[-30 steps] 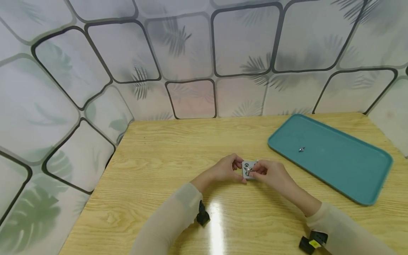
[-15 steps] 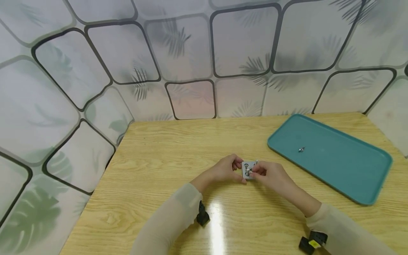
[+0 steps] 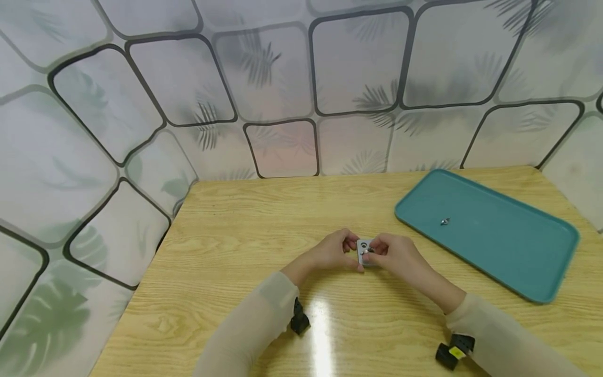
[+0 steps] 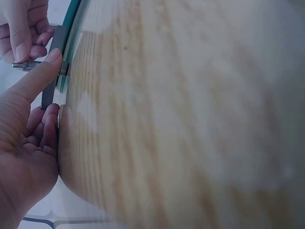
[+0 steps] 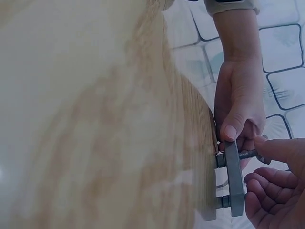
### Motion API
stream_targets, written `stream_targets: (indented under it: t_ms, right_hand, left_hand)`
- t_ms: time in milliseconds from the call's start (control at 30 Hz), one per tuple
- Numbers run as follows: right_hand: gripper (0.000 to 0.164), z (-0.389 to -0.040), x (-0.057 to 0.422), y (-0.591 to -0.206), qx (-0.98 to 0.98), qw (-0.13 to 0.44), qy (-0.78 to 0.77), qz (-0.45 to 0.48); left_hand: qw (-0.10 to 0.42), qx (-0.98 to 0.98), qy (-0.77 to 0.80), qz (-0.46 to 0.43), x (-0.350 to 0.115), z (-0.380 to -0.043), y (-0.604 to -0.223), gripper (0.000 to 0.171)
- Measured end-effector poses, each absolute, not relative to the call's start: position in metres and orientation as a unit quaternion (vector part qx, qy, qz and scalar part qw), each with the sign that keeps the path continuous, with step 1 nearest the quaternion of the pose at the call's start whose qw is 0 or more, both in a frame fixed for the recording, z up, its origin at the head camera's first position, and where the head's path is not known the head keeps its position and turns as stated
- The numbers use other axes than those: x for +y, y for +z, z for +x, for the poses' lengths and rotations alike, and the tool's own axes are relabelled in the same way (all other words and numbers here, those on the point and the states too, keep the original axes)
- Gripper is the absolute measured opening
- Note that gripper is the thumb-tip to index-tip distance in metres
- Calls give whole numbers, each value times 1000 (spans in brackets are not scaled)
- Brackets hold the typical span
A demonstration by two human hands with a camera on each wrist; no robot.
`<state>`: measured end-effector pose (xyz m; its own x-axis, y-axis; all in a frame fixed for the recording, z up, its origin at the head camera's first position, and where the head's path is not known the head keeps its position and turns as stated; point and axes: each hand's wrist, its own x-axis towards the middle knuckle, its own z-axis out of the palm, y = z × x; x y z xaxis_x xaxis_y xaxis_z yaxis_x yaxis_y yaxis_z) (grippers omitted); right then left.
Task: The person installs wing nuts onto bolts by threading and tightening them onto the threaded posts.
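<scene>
A small grey square metal plate (image 3: pixel 360 257) with round holes lies on the table. My left hand (image 3: pixel 335 251) holds its left edge between thumb and fingers. A threaded metal bolt (image 5: pixel 248 154) stands in one hole of the plate, its flared head partly hidden by fingertips. My right hand (image 3: pixel 398 257) pinches that bolt near the top. In the right wrist view, short metal pieces (image 5: pixel 223 202) jut from the plate's underside and touch the table. The left wrist view has the bolt (image 4: pixel 27 64) projecting from the plate beyond my left thumb.
A teal tray (image 3: pixel 509 246) lies to the right on the wooden table (image 3: pixel 264 220). One small silvery metal piece (image 3: pixel 445 221) rests in it. Patterned cloth (image 3: pixel 282 68) hangs behind and to the left of the table.
My right hand and forearm have shifted slightly left over the plate, and the fingers cover more of its right side. My left hand keeps its hold in the same place.
</scene>
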<state>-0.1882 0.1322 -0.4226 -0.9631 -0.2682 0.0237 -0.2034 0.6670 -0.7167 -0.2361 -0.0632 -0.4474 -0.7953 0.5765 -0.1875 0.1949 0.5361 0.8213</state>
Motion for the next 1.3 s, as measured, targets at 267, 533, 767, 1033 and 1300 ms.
stream_targets:
  t_ms: [267, 533, 767, 1033, 1300]
  right_hand:
    - [16, -189, 136, -422, 912, 19, -383, -146]
    - [14, -189, 140, -427, 907, -7, -385, -169]
    - [8, -187, 138, -427, 904, -3, -384, -186]
    - [6, -180, 137, -421, 900, -1, -390, -197]
    - [20, -184, 137, -425, 906, -4, -395, -152]
  left_hand:
    - [232, 849, 421, 219, -62, -238, -446, 65]
    - [230, 851, 416, 224, -62, -239, -444, 65]
    - [233, 848, 417, 228, -62, -239, -446, 64]
    - [230, 849, 419, 224, -64, -238, -448, 65]
    - [230, 849, 419, 225, -62, -238, -447, 65]
